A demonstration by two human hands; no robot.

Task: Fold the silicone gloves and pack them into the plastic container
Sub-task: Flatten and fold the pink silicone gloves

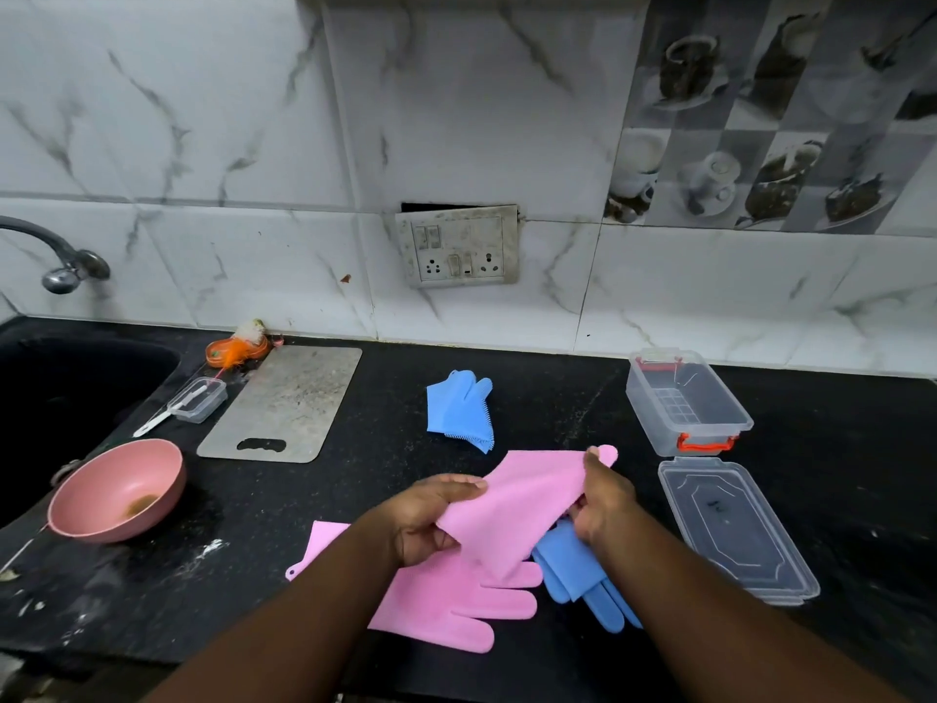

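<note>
Nearest the camera, a pink glove [446, 596] is lying flat on the black counter [532, 398], its fingers pointing to the right. Just beside those fingers, a blue glove [583, 580] is lying partly under the person's right forearm, its fingers pointing down toward the counter's front edge.

Above these two, both hands are holding a second pink glove [522, 504] off the counter. The left hand [431, 515] is closing around the glove's lower left edge, thumb on top and fingers curled beneath. The right hand [603, 499] is pinching the upper right part, where a rounded pink tip is sticking out past the thumb. The glove is hanging between the hands as a slanted sheet, its lower corner drooping over the flat pink glove.

To the right of the hands, a clear lid [735, 530] is resting flat on the counter. Just behind it, the clear plastic container [684, 403] is standing open, with red clips at its near and far ends; no glove is showing inside it.

Further back, near the middle of the counter, another blue glove [461, 411] is lying folded, its bristled edge facing right.

On the left, a pink bowl [116, 489] is sitting tilted near the sink [66, 393]. Behind it, a grey cutting board [284, 403] is lying flat, with a small clear box [200, 398] beside its left edge. A tap [56, 256] is reaching out over the sink, and a switchboard [459, 246] is sitting on the marble-tiled wall.
</note>
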